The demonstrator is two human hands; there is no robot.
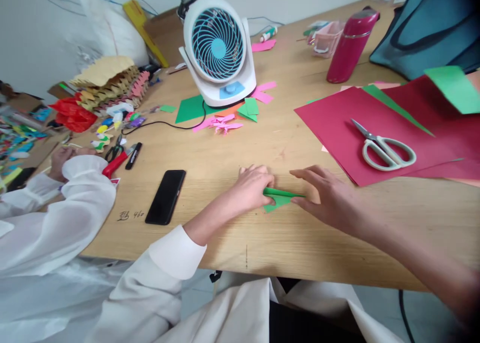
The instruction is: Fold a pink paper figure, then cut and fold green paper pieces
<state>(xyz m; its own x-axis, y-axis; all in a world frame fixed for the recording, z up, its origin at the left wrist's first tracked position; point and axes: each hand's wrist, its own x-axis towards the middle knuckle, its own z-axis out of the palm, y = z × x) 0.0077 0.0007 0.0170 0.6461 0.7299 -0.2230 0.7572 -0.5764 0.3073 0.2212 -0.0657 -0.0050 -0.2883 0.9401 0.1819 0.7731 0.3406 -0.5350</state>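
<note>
A small piece of green paper (276, 202) with a raised fold along its far side lies on the table in front of me. My left hand (253, 187) is closed over its left end, pinching the folded edge between thumb and fingers. At the other end is my right hand (326, 198), its index finger and thumb spread apart. The right thumb tip is at the narrow end of the fold; whether it presses on the paper I cannot tell. Part of the paper's left side is hidden under my left fingers.
A black phone (165, 197) lies left of my arm. Scissors (388, 145) rest on red paper sheets (330, 128) at right. Beyond stand a white fan (219, 48), a magenta bottle (352, 45) and a blue bag (427, 38). A co-worker's sleeve (82, 198) and hands are at left.
</note>
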